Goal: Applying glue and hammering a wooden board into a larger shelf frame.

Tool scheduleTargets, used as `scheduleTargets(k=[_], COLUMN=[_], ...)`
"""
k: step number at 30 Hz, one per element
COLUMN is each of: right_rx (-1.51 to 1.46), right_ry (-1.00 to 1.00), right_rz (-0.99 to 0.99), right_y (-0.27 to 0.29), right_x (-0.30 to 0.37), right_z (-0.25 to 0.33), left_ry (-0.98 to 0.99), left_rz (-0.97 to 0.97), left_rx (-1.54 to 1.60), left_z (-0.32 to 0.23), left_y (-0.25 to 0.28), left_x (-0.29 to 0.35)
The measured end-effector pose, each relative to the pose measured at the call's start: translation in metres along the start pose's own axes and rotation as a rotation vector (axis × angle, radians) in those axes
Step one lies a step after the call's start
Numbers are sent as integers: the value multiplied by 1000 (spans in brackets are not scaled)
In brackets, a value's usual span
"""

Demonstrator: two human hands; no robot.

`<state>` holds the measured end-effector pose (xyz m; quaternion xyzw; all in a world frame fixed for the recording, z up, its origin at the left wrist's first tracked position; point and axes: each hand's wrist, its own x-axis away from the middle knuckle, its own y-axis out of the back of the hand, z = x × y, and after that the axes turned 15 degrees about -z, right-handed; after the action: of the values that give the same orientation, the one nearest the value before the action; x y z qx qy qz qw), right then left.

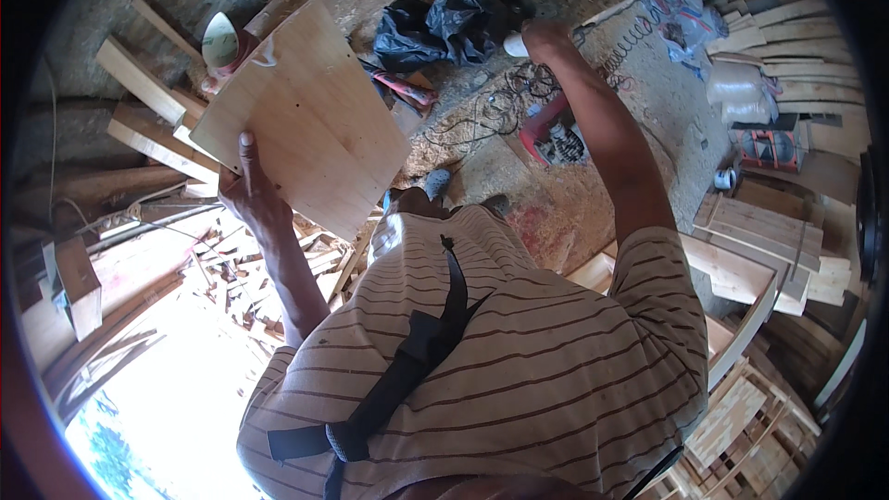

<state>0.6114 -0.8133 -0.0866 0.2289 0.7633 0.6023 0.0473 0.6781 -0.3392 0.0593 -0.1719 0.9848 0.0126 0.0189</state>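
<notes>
My left hand [255,190] grips a flat, light wooden board [310,120] by its lower left edge, thumb on the face and the other fingers behind it. The board is tilted, with a few small dark holes and a whitish, shiny smear near its upper left edge. Out to the right, my right hand [548,42] is closed around a small white object [515,44]. Only its rounded end shows, so its kind is unclear. Board and white object are well apart.
A black plastic bag [407,34] and a red-handled tool [406,86] lie ahead. A red power tool [552,132] sits near tangled cables [500,111] on the sawdust-strewn floor. Wood offcuts [236,264] heap at left; stacked planks [759,231] stand at right.
</notes>
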Motion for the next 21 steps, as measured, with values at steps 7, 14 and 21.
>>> scheduleTargets(k=[7,14,21], right_rx=[237,225,249], right_ry=[20,80,187], right_rz=[-121,-258,-574], right_y=[-10,-1,28], right_x=[-44,-26,17], right_z=[17,-1,-11], left_ry=[-7,91,122], left_rz=[-6,47,147], left_rx=[-182,8,57], left_z=[-4,-1,3], left_y=[-9,-35,-61], left_x=[22,33,36])
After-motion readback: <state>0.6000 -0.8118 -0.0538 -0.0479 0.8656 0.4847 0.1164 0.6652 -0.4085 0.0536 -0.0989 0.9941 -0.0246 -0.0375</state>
